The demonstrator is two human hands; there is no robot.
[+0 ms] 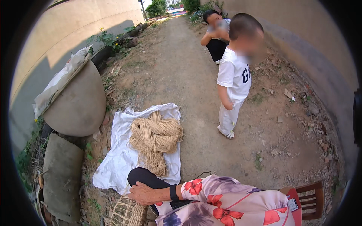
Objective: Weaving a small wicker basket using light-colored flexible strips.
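My right hand (142, 193), with a dark band at its wrist, reaches in from the right beside my black-clad knee (141, 176). Its bent fingers are closed over the upper edge of a basket-like piece of woven tan cord (126, 211), which has open lattice sides and a thick braided part. The lower edge of the view cuts this piece off. Just beyond the knee, a pile of tan cord hanks (156, 133) lies on a white sack (117, 162) spread over the ground. My left hand is out of view.
A child in white (235, 75) stands on the dirt path (184, 75); another person (215, 35) crouches behind. Left are a large grey rounded container (79, 101) and a curved grey slab (62, 177). A wooden chair (313, 199) is behind me. Walls flank the path.
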